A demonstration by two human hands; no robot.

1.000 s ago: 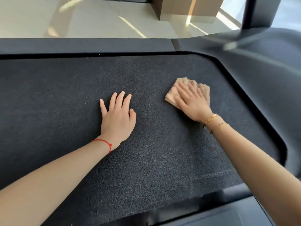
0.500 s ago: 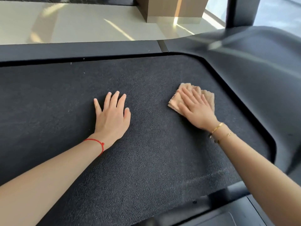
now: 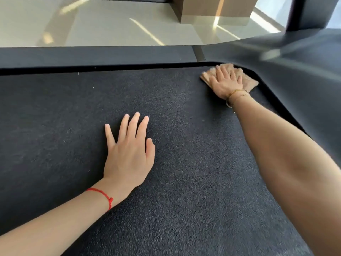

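I am pressing my right grip (image 3: 226,85), fingers straight and flat, onto a tan cleaning cloth (image 3: 249,83). The cloth is lying in the far right corner of the dark carpeted panel (image 3: 184,182), against its smooth trim (image 3: 295,80). My left grip (image 3: 129,154) is resting open on the carpet, well apart from the cloth. Most of the panel lies left of the cloth, so I judge the next sweep is going leftward.

A brown box (image 3: 215,10) stands on the glossy floor (image 3: 110,24).
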